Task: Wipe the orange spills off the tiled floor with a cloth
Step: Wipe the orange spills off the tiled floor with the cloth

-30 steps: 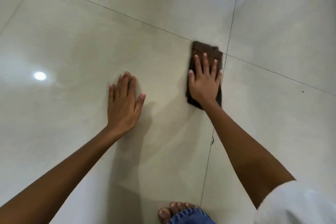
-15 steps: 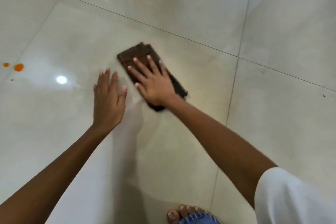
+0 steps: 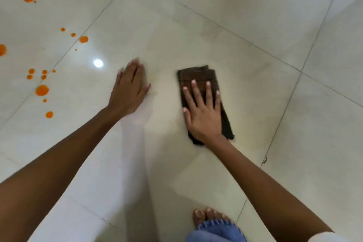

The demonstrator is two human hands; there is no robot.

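Left hand (image 3: 128, 92): bare from my view, no ring or watch, nails short and pale.
Left forearm (image 3: 59, 159): uncovered all the way to the frame's lower edge; I see no sleeve on it.
Right hand (image 3: 203, 114): bare too, nails short and pale, no jewellery visible.
Right sleeve (image 3: 324, 237): white fabric, only its edge showing at the bottom right corner.
Trouser hem (image 3: 216, 231): light blue denim with a frayed edge.
Foot (image 3: 208, 216): bare, toes showing beyond the denim.
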